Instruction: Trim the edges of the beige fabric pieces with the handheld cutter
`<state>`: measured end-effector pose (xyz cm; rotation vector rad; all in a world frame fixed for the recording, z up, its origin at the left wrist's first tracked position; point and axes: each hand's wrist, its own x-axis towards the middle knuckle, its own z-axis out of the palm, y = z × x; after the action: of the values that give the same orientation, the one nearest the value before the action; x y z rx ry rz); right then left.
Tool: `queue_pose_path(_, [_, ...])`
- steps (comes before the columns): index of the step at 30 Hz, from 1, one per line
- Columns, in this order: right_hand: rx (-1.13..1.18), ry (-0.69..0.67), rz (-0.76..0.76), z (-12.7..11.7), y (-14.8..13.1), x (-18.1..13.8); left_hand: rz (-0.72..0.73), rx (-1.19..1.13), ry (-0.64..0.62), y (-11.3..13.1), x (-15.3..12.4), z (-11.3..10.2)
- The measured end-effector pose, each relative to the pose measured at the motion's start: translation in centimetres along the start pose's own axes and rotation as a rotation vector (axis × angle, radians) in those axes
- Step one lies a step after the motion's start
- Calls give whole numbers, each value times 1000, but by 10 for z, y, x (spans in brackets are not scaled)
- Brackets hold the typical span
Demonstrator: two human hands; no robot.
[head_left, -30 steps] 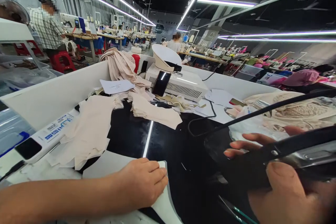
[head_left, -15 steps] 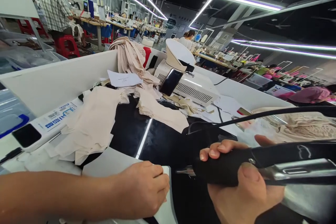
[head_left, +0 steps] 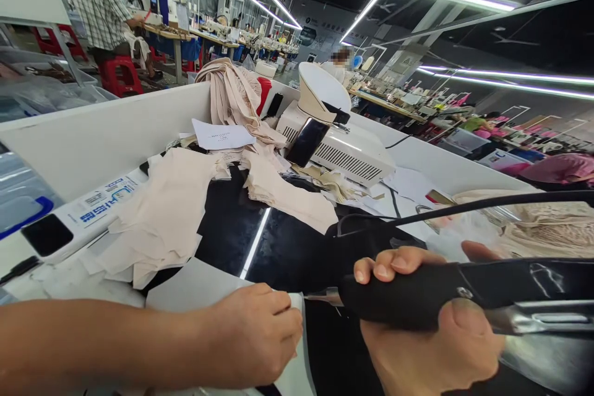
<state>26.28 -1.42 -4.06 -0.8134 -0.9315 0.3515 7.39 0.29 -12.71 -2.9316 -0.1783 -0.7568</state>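
Note:
My left hand [head_left: 260, 334] is closed, its fingers curled at the right edge of a white sheet-like piece [head_left: 195, 281] on the black work surface [head_left: 232, 216]. The fingertips are partly hidden from me. My right hand [head_left: 422, 334] is wrapped round a black handheld tool [head_left: 394, 297] with a silver metal lever and a thin pointed metal tip. That tip points left and reaches the sheet's edge beside my left fingers; whether it touches cannot be told. Beyond my hands lie a stack of pale beige fabric pieces [head_left: 174, 192] and a second beige stack [head_left: 288, 195].
A white machine [head_left: 343, 142] with a phone [head_left: 307, 141] leaning on it stands at the back. A black cable [head_left: 464, 207] crosses on the right above more beige fabric [head_left: 547, 226]. White partitions [head_left: 93, 127] border the table. People sit at sewing stations beyond.
The tool's tip has come left, right up to the white sheet's edge, and my right thumb has shifted along the tool. My left hand stays nearly still. The view has shifted slightly.

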Motion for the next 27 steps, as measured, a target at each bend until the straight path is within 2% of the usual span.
queue_pose_path(7, [54, -7, -6, 6, -3, -1, -11, -8, 87, -2, 1, -3])
queue_pose_path(13, [65, 23, -18, 10, 1, -6, -12, -33, 46, -5, 2, -8])
queue_pose_path(27, [93, -32, -18, 12, 5, -12, -52, -19, 153, -3, -8, -4])
